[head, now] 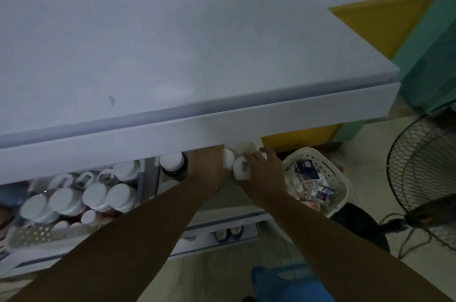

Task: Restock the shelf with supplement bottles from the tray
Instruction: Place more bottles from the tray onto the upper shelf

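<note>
I look down over the white top board of the shelf (197, 54). My left hand (204, 166) reaches under that board, and its fingers are hidden. My right hand (261, 168) is closed around a white-capped supplement bottle (240, 168) at the shelf's right end. Another white bottle (228, 158) stands touching it on the left. A dark bottle with a white cap (172, 163) stands just left of my left wrist. Several white-capped bottles (96, 195) fill a perforated white tray (32, 232) at the lower left.
A white perforated basket (335, 178) with small packets sits on the floor to the right. A floor fan (424, 178) with its cable stands at the far right. A blue object (288, 282) lies at the bottom centre. A lower shelf holds blue-rimmed bottles (228, 232).
</note>
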Available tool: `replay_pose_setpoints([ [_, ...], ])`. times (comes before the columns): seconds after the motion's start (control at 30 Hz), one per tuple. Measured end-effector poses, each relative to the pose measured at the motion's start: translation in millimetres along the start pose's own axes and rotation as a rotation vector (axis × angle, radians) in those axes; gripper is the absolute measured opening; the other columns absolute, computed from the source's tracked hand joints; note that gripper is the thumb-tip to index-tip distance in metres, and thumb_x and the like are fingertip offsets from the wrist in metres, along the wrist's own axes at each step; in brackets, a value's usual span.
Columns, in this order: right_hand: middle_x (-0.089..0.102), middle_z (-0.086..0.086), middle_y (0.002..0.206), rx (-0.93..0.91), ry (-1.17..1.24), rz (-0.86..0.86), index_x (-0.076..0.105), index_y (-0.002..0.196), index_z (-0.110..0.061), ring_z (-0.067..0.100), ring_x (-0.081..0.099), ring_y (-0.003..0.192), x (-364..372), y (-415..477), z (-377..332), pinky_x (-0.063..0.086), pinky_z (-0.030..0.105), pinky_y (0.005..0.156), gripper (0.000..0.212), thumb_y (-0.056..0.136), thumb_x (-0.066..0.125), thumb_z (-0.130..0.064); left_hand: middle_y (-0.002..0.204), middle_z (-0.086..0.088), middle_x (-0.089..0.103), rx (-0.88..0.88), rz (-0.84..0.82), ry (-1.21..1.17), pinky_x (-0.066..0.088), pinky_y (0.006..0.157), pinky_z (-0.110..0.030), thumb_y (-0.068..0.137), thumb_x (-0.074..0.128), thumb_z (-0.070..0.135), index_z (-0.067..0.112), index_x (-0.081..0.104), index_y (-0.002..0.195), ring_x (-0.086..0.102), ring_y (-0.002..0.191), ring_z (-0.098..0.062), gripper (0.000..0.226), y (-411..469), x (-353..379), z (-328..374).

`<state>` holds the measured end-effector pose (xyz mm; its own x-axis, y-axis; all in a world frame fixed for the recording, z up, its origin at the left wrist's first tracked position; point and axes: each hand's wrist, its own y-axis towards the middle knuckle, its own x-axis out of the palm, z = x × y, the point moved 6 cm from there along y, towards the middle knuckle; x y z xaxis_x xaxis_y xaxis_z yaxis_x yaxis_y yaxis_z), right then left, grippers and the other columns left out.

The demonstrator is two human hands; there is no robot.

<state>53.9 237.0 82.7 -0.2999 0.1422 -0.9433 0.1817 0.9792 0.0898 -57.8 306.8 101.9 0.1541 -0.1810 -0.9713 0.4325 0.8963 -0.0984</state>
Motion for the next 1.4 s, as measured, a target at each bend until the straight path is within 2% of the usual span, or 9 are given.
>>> replay_pose_setpoints([
  [0.1, 0.072, 0.011, 0.099, -0.025, 0.072, 0.105, 0.069, 0.101, -0.01, 0.037, 0.06, 0.103, -16, -6, 0, 0.049, 0.041, 0.081, 0.058, 0.054, 0.084, -0.04, 0.122, -0.007, 0.06, -0.007, 0.005, -0.175, 0.036, 0.101, -0.035, 0.082, 0.065, 0.029, 0.014, 0.058, 0.119, 0.054, 0.115, -0.025, 0.041, -3, -10, -4],
  [0.23, 0.065, 0.004, 0.11, 0.063, 0.395, 0.121, 0.058, 0.118, -0.015, 0.024, 0.058, 0.099, -51, -9, -5, 0.042, 0.028, 0.075, 0.065, 0.06, 0.083, -0.034, 0.104, -0.017, 0.067, -0.015, -0.066, -0.563, 0.047, 0.095, -0.029, 0.082, 0.068, 0.012, 0.01, 0.065, 0.088, 0.063, 0.101, -0.026, 0.007, -20, -47, -7],
  [0.37, 0.054, -0.001, 0.116, 0.128, 0.706, -0.068, 0.046, 0.124, -0.019, 0.014, 0.053, 0.1, -76, -27, -29, 0.043, 0.017, 0.071, 0.067, 0.067, 0.082, -0.021, 0.106, 0.002, 0.063, -0.021, -0.051, -0.875, 0.047, 0.068, -0.003, 0.073, 0.078, 0.011, 0.015, 0.06, 0.117, 0.061, 0.085, -0.009, 0.048, -62, -91, -24],
  [0.57, 0.058, -0.002, 0.105, 0.141, 1.092, -0.176, 0.053, 0.111, -0.013, 0.006, 0.057, 0.085, -114, -72, -125, 0.051, 0.011, 0.058, 0.049, 0.07, 0.077, -0.001, 0.114, -0.003, 0.053, -0.092, -0.055, -1.022, 0.054, 0.065, -0.016, 0.079, 0.072, 0.023, 0.026, 0.055, 0.119, 0.061, 0.088, -0.013, 0.043, -158, -147, -82],
  [0.73, 0.067, 0.006, 0.102, 0.044, 1.375, -0.384, 0.059, 0.106, -0.012, 0.019, 0.068, 0.083, -145, -122, -224, 0.058, 0.035, 0.07, 0.023, 0.084, 0.063, -0.008, 0.087, 0.0, 0.071, -0.059, -0.022, -1.237, 0.053, 0.069, -0.031, 0.086, 0.061, 0.016, 0.024, 0.068, 0.097, 0.067, 0.081, -0.015, 0.016, -256, -205, -129],
  [0.87, 0.065, 0.013, 0.101, -0.074, 1.516, -0.607, 0.059, 0.111, -0.008, 0.025, 0.063, 0.092, -163, -159, -307, 0.056, 0.041, 0.081, 0.028, 0.084, 0.053, -0.017, 0.096, -0.007, 0.075, -0.031, 0.107, -1.308, 0.054, 0.083, -0.04, 0.086, 0.06, 0.014, 0.021, 0.072, 0.095, 0.07, 0.089, -0.025, 0.017, -328, -257, -165],
  [1.03, 0.057, 0.022, 0.127, -0.153, 1.596, -0.752, 0.05, 0.127, -0.005, 0.036, 0.054, 0.116, -177, -195, -421, 0.047, 0.05, 0.093, 0.044, 0.086, 0.051, -0.021, 0.1, -0.008, 0.075, -0.018, 0.316, -1.338, 0.059, 0.075, -0.036, 0.085, 0.064, 0.019, 0.016, 0.069, 0.106, 0.072, 0.092, -0.024, 0.021, -419, -307, -218],
  [1.2, 0.065, 0.02, 0.117, -0.321, 1.523, -0.747, 0.055, 0.122, -0.008, 0.033, 0.063, 0.104, -187, -224, -514, 0.055, 0.046, 0.082, 0.061, 0.068, 0.07, -0.032, 0.104, -0.009, 0.073, -0.08, 0.484, -1.334, 0.058, 0.078, -0.04, 0.083, 0.067, 0.018, 0.019, 0.068, 0.105, 0.07, 0.094, -0.026, 0.022, -491, -345, -266],
  [1.4, 0.07, 0.016, 0.11, -0.442, 1.587, -0.711, 0.062, 0.11, -0.009, 0.031, 0.065, 0.103, -189, -215, -572, 0.054, 0.046, 0.086, 0.048, 0.069, 0.068, -0.032, 0.106, -0.009, 0.073, -0.045, 0.512, -1.335, 0.058, 0.079, -0.043, 0.07, 0.072, 0.025, 0.021, 0.068, 0.105, 0.07, 0.096, -0.028, 0.035, -525, -370, -308],
])
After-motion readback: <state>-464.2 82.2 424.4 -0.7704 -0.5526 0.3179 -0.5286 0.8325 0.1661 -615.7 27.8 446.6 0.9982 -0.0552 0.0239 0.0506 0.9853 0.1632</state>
